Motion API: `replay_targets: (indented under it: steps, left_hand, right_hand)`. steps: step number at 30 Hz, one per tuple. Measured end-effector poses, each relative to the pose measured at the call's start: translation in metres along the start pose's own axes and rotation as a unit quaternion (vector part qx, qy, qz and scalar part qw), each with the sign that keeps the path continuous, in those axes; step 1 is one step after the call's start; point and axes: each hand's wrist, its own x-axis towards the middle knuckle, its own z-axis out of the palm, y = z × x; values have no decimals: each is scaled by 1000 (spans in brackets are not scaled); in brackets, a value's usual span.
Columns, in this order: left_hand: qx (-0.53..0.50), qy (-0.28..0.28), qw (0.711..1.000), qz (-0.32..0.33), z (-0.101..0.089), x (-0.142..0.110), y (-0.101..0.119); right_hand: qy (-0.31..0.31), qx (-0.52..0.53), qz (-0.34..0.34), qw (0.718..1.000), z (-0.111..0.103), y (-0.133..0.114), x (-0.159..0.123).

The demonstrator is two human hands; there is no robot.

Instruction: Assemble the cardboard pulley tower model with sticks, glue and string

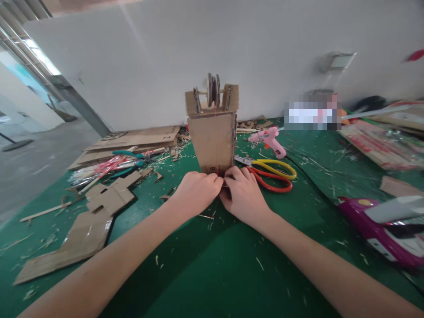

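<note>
A cardboard tower stands upright in front of me. Across its top sits a pulley wheel on a wooden axle between cardboard brackets. From that wheel a thin red string runs down the tower's face to my fingers. My left hand is closed, its thumb and fingers pinched at the string's lower end. Touching it, my right hand is closed in a pinch at the same spot. The fingers partly hide what lies between them. A thin stick shows below.
Right of the tower lie scissors with yellow and red handles and a pink glue gun. A purple device is at far right. Cardboard cutouts, blue-handled pliers and cardboard sheets lie left. Scraps litter the green table.
</note>
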Motion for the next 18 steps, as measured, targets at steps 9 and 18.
replay_targets:
  steps: [9, 18]
  left_hand:
    - [-26, 6, 1000, -5, 4, -2, 0]
    - [-52, -33, 998, 0, -10, -3, -5]
  right_hand:
    - [-28, 26, -23, 999, -10, 4, -1]
    - [-5, -41, -68, 997, -9, 8, 0]
